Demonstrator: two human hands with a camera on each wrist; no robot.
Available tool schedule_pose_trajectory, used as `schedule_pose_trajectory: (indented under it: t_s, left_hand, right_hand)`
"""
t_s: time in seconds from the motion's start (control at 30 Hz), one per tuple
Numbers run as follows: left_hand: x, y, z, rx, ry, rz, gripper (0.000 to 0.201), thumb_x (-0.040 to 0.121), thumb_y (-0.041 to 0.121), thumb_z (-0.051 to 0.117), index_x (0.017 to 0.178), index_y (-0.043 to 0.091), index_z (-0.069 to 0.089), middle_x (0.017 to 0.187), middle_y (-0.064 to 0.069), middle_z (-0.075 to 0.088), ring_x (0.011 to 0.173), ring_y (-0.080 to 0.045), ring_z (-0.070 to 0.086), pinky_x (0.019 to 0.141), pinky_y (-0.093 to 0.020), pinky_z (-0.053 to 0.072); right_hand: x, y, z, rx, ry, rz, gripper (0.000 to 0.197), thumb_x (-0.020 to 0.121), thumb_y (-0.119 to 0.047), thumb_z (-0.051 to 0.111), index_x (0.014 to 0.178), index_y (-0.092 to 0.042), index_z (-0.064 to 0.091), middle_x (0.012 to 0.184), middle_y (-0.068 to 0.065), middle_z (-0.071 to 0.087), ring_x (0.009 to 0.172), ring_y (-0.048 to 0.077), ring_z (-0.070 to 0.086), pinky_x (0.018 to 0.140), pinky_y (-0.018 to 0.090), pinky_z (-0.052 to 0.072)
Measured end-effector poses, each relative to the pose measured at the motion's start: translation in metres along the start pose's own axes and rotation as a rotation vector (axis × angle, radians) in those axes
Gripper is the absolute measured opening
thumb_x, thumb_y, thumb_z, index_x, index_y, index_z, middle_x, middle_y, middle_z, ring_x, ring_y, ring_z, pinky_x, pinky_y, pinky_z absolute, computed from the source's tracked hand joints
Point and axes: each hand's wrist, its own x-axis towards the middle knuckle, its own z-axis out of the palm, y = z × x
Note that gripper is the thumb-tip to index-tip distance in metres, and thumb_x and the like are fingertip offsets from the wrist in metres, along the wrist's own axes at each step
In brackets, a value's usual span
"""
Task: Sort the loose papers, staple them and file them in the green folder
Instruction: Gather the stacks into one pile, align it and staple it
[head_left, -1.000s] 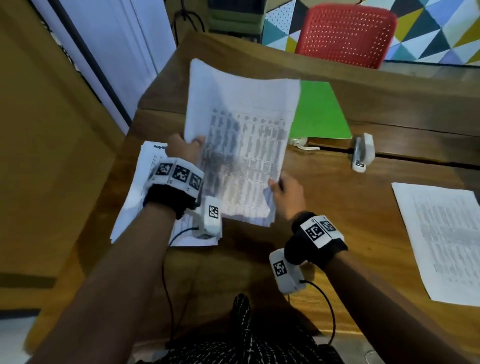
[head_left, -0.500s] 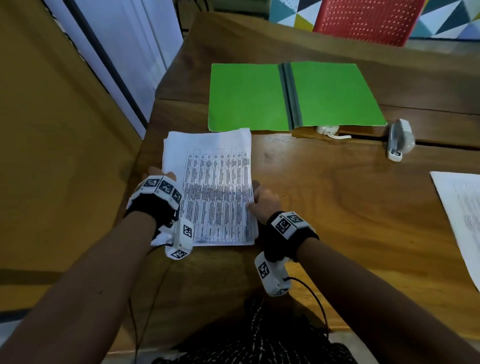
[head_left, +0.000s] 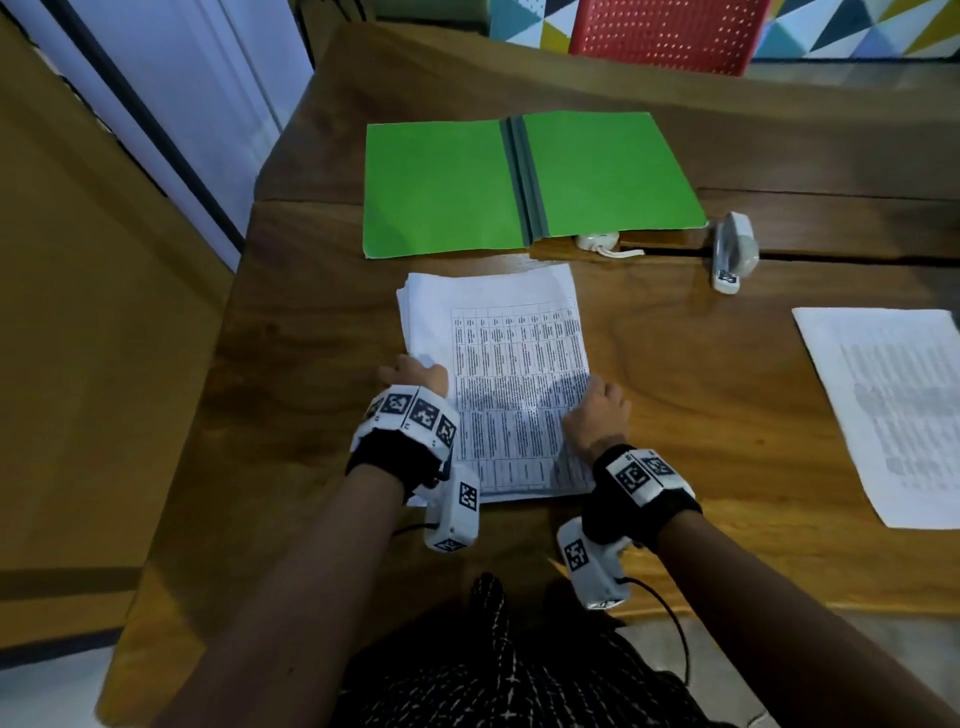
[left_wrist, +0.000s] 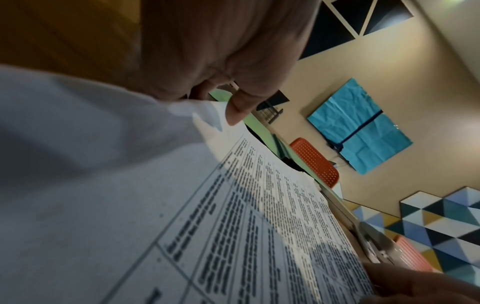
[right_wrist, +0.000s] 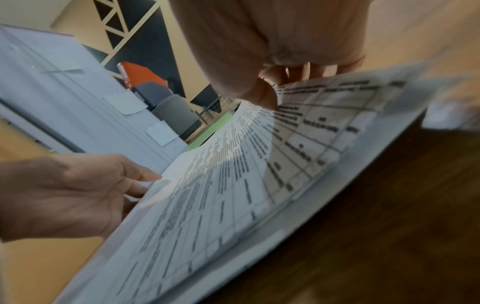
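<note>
A stack of printed papers (head_left: 498, 384) lies on the wooden table (head_left: 727, 395) in front of me, its top sheet a table of text. My left hand (head_left: 415, 371) holds the stack's left edge; in the left wrist view its thumb (left_wrist: 235, 111) presses on the top sheet (left_wrist: 182, 205). My right hand (head_left: 592, 395) grips the right edge, thumb on top and fingers behind the slightly lifted sheets (right_wrist: 285, 144). The green folder (head_left: 441, 187) lies open just beyond the stack. A white stapler (head_left: 732, 252) lies to the folder's right.
Another printed sheet (head_left: 893, 410) lies at the table's right. A small white object (head_left: 597, 241) with a cord peeks out from under the folder's near edge. A red chair (head_left: 665, 31) stands behind the table. The table's left edge runs close to my left hand.
A second ago both hands held sheets up in front of the folder. The sheets now lie flat on the stack, with a hand gripping each side edge.
</note>
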Motion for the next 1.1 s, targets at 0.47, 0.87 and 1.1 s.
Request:
schedule_pose_trajectory:
  t_s: [0.47,0.87,1.1]
  left_hand:
    - [-0.064,0.072,0.103,0.116,0.106,0.27,0.063,0.091,0.015,0.048,0.147,0.01,0.02,0.158,-0.01,0.006,0.147,-0.026,0.007,0.121,-0.044,0.005]
    - [-0.119,0.106,0.217,0.593,-0.302,0.688,0.049,0.094,0.027,0.046,0.142,0.024,0.035,0.159,-0.002,0.012,0.146,-0.026,0.013,0.119,-0.044,0.018]
    - [-0.132,0.134,0.214,-0.167,-0.635,0.309,0.075,0.075,0.067,0.055,0.134,0.021,0.046,0.14,-0.002,0.048,0.126,-0.02,0.046,0.109,-0.035,0.033]
  right_hand:
    - [0.067,0.157,-0.14,-0.154,0.164,0.185,0.049,0.084,-0.025,0.059,0.13,-0.011,0.044,0.135,0.021,0.042,0.126,0.041,0.038,0.102,0.05,0.035]
    - [0.072,0.258,-0.173,-0.266,0.209,0.233,0.048,0.089,-0.005,0.047,0.135,-0.011,0.037,0.135,0.021,0.039,0.124,0.042,0.036,0.101,0.05,0.037]
    - [0.04,0.199,-0.149,-0.032,0.123,-0.151,0.04,0.087,-0.015,0.037,0.113,0.007,0.058,0.113,0.032,0.06,0.105,0.043,0.058,0.087,0.04,0.044]
